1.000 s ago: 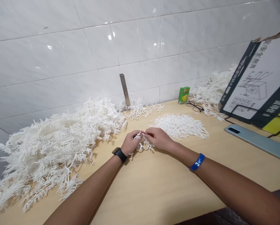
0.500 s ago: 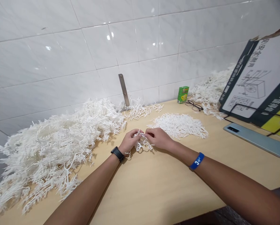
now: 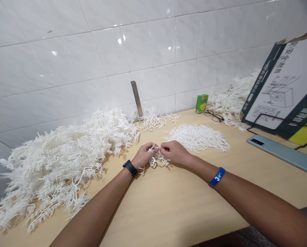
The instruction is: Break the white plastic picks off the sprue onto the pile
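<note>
A white branched plastic piece (image 3: pixel 158 161), with thin twig-like arms, is between my hands above the middle of the table. My left hand (image 3: pixel 143 155), with a black watch at the wrist, is closed around one side of it. My right hand (image 3: pixel 176 151) pinches at its other side, thumb and fingertips pressed together; the exact spot they grip is too small to make out. Behind my right hand lies a flat heap of short white pieces (image 3: pixel 198 137). To the left spreads a large pile of white branched pieces (image 3: pixel 73 154).
A smaller tangle of branched pieces (image 3: pixel 155 120) lies by a metal bracket (image 3: pixel 137 99) at the tiled wall. Toward the right are a green box (image 3: pixel 201 104), eyeglasses (image 3: pixel 214 116), a phone (image 3: pixel 282 153), a big printed carton (image 3: pixel 276 92) and another white pile (image 3: pixel 233 96).
My hands stay at the same place on the white branched piece. The piece has turned slightly in my left fingers, and the whole view has shifted a little.
</note>
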Demonstrator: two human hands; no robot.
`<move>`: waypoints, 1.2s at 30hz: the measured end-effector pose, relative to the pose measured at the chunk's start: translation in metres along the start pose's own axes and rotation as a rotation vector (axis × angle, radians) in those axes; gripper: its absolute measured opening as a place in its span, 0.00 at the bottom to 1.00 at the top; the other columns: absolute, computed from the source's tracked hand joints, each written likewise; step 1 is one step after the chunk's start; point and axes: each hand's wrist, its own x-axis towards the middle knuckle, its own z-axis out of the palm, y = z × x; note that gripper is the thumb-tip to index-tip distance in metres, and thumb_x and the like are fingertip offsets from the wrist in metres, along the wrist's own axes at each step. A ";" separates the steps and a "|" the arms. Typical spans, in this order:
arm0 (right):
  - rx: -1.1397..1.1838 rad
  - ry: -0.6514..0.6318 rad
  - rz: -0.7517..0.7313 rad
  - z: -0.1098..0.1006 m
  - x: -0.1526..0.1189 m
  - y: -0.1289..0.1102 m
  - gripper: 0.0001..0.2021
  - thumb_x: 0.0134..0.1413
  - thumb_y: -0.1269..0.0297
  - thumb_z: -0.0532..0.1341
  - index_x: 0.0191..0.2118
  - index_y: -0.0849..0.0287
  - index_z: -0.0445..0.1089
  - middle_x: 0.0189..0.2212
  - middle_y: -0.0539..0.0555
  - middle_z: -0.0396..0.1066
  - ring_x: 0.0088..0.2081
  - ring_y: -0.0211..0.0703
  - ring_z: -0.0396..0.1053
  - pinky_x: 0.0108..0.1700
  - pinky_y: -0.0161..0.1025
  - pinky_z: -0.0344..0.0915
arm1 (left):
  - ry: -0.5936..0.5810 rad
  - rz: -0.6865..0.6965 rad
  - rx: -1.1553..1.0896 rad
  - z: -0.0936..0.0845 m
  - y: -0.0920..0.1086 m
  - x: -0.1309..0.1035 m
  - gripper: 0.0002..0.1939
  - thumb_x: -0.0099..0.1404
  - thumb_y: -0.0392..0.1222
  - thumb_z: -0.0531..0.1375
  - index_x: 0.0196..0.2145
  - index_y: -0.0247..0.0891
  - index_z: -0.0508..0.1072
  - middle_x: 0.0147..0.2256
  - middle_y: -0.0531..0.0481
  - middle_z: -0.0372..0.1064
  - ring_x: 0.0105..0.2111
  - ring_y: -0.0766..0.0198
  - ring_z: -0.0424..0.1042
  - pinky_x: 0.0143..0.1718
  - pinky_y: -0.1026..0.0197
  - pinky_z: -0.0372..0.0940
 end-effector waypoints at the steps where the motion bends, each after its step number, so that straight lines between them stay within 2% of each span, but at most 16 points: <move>1: -0.002 -0.002 0.001 0.000 0.000 0.000 0.14 0.54 0.64 0.52 0.19 0.60 0.55 0.16 0.46 0.54 0.22 0.32 0.51 0.27 0.36 0.41 | -0.003 0.000 -0.006 0.000 0.000 0.000 0.19 0.56 0.54 0.64 0.34 0.34 0.70 0.29 0.51 0.67 0.29 0.68 0.65 0.33 0.64 0.60; 6: -0.005 -0.012 0.017 0.000 0.000 -0.001 0.16 0.55 0.59 0.52 0.19 0.60 0.55 0.16 0.46 0.54 0.21 0.33 0.49 0.27 0.37 0.40 | -0.021 -0.008 -0.035 -0.002 -0.001 0.000 0.17 0.56 0.51 0.64 0.34 0.34 0.69 0.28 0.52 0.66 0.28 0.67 0.64 0.32 0.64 0.60; 12: -0.006 -0.002 0.007 -0.002 0.000 -0.001 0.13 0.53 0.65 0.52 0.19 0.60 0.54 0.16 0.46 0.53 0.22 0.33 0.50 0.27 0.37 0.41 | 0.007 -0.005 0.023 0.000 -0.003 0.000 0.15 0.58 0.50 0.61 0.35 0.35 0.69 0.26 0.53 0.64 0.28 0.67 0.63 0.32 0.63 0.60; 16: 0.007 0.007 -0.016 -0.002 0.000 0.000 0.13 0.52 0.66 0.52 0.19 0.60 0.53 0.16 0.46 0.52 0.22 0.33 0.49 0.27 0.36 0.41 | 0.061 0.003 0.118 0.001 -0.004 0.000 0.15 0.59 0.50 0.59 0.35 0.35 0.70 0.28 0.51 0.65 0.29 0.66 0.63 0.33 0.62 0.60; 23: 0.014 0.010 -0.060 -0.002 0.000 0.002 0.13 0.51 0.66 0.52 0.19 0.60 0.52 0.16 0.46 0.52 0.22 0.32 0.49 0.28 0.36 0.42 | 0.054 0.047 0.204 0.003 -0.001 0.001 0.17 0.59 0.53 0.59 0.32 0.34 0.71 0.30 0.49 0.68 0.32 0.63 0.65 0.37 0.61 0.60; 32: 0.007 -0.119 -0.100 -0.003 -0.002 -0.003 0.12 0.49 0.67 0.52 0.18 0.60 0.52 0.15 0.45 0.54 0.21 0.32 0.48 0.27 0.36 0.41 | 0.051 0.050 0.217 0.004 -0.001 0.000 0.11 0.59 0.46 0.57 0.26 0.35 0.66 0.25 0.53 0.62 0.28 0.66 0.61 0.32 0.64 0.57; 36: 0.005 -0.133 -0.106 -0.003 -0.003 -0.003 0.12 0.49 0.67 0.53 0.18 0.60 0.53 0.15 0.46 0.54 0.21 0.32 0.49 0.27 0.36 0.41 | 0.040 0.054 0.245 0.004 0.000 0.000 0.10 0.57 0.44 0.56 0.24 0.36 0.64 0.24 0.54 0.60 0.28 0.66 0.60 0.32 0.64 0.56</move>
